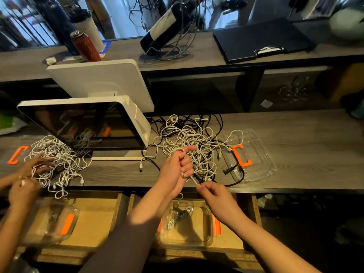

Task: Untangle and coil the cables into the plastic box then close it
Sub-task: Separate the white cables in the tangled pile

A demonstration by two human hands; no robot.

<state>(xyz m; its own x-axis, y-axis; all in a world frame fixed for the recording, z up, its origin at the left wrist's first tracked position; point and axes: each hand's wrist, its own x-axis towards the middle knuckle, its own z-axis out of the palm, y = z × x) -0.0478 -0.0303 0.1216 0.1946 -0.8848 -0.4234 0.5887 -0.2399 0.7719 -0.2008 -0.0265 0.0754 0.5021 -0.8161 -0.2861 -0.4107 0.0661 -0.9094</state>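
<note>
A tangle of white and black cables (195, 138) lies on the wooden counter (295, 127). My left hand (177, 168) is raised over its front edge, fingers curled round a white cable that loops over my forefinger. My right hand (214, 194) pinches the same white cable just below, near the counter's front edge. A clear plastic box (208, 225) with orange clips sits in the open drawer under my hands, holding a coiled white cable and a black one. Its clear lid (260, 154) with an orange clip lies on the counter to the right.
A white screen terminal (88, 123) stands at the left of the counter. Another person's hands (33, 170) work a second white cable tangle (59, 154) at far left, above another clear box (51, 223). A can, bottle rack and black clipboard sit on the upper shelf.
</note>
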